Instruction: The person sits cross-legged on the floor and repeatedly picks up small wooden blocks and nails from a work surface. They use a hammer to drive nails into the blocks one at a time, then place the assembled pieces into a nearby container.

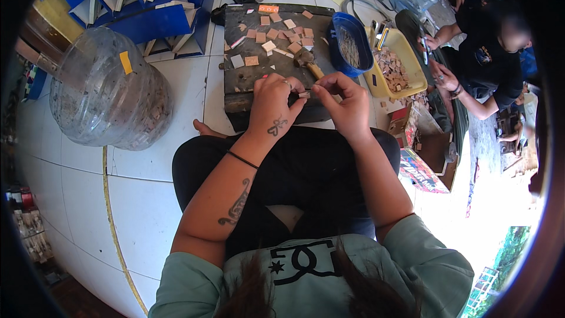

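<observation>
My left hand (272, 103) pinches a small stack of thin wooden pieces (303, 95) between thumb and fingers, over the near edge of a low dark work block (235, 91). Close beside it, my right hand (348, 106) has thumb and forefinger pressed together; whatever they hold is too small to make out. A hammer (315, 69) with a wooden handle lies on the block just beyond my hands. Several flat, square wooden tiles (261, 37) are scattered across the block's far half.
At the block's right stand a blue oval tub (336, 59) of thin metal pins and a yellow tub (419, 90) of wooden pieces. A large clear plastic bottle (112, 94) and blue boxes (162, 26) are on the left. Another person (485, 59) sits at the right.
</observation>
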`<act>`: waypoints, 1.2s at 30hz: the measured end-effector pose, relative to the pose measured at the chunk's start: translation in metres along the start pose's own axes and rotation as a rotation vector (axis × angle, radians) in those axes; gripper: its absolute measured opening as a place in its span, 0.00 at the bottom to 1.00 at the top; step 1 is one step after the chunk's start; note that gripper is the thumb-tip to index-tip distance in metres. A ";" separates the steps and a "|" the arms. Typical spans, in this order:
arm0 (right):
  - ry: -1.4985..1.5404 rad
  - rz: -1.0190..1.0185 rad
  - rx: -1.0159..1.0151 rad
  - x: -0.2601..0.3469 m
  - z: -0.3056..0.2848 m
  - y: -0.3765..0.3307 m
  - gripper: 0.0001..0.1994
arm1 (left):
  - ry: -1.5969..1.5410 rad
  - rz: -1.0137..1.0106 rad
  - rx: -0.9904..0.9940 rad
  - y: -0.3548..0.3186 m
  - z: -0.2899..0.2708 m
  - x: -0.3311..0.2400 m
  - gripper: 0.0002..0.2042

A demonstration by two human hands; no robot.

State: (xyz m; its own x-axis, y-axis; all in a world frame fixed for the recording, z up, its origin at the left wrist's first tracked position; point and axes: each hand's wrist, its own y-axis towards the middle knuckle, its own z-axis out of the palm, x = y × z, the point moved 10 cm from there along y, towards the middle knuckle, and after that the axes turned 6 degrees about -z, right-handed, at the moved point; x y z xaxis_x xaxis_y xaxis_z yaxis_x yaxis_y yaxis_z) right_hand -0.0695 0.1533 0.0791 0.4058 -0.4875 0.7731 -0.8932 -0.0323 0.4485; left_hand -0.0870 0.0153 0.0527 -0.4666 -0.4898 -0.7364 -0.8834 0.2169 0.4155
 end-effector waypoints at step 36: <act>-0.121 -0.068 0.103 0.010 0.001 0.009 0.03 | 0.029 0.027 0.036 0.001 0.008 -0.001 0.05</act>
State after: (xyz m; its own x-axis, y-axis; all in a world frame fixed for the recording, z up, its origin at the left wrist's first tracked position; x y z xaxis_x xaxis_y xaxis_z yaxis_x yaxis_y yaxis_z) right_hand -0.0733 0.1474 0.0903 0.4453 -0.5822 0.6802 -0.8821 -0.1548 0.4449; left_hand -0.0873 0.0230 0.0496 -0.4896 -0.5077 -0.7089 -0.8716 0.2605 0.4153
